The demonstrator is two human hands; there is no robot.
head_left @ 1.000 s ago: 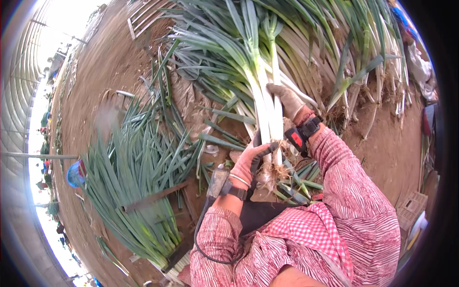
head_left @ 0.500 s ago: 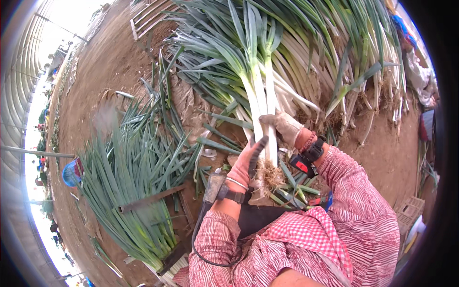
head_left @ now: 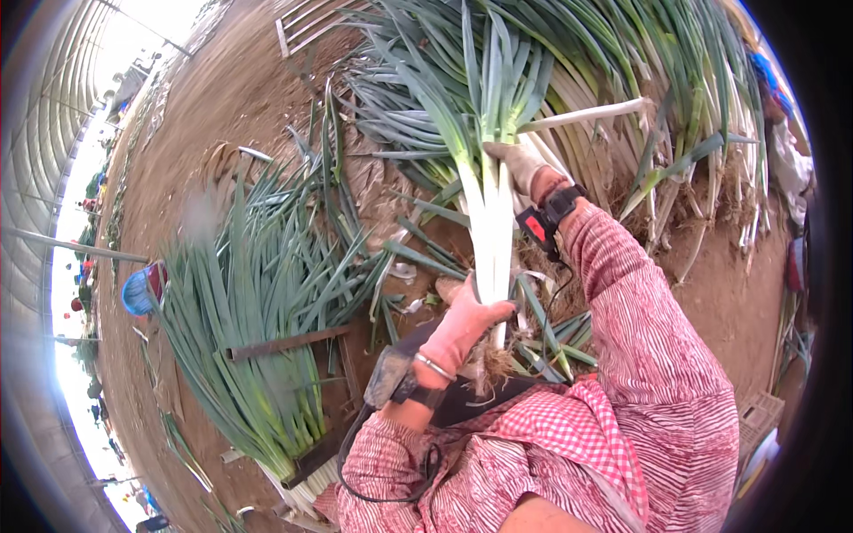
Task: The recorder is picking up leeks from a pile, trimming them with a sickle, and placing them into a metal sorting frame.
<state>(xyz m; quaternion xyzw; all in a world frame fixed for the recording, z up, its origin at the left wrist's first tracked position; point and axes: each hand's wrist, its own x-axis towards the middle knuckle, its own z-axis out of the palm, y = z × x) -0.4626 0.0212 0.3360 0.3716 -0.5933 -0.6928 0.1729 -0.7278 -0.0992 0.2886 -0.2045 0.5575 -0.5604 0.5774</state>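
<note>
A few leeks (head_left: 491,226) with long white stems hang together in front of me, green leaves pointing away and roots toward my lap. Near the root end, my left hand (head_left: 468,322), in a pinkish glove, is wrapped round the stems. Higher up, where white turns green, my right hand (head_left: 518,164) in a pale glove grips the same leeks; its fingertips are partly hidden behind the stems. Dirty roots (head_left: 489,366) dangle below my left hand. Cut leaf pieces (head_left: 555,338) lie on the ground just right of the roots.
A large heap of leeks (head_left: 613,80) spreads across the far side. At left, more leeks (head_left: 258,355) lie stacked in a frame with a brown bar (head_left: 289,341). A blue basket (head_left: 138,290) stands at far left, a plastic crate (head_left: 760,417) at right.
My right hand has slid up the stems toward the leaves, away from me. My left hand has come slightly nearer and closed round the lower stems. The view has shifted a little.
</note>
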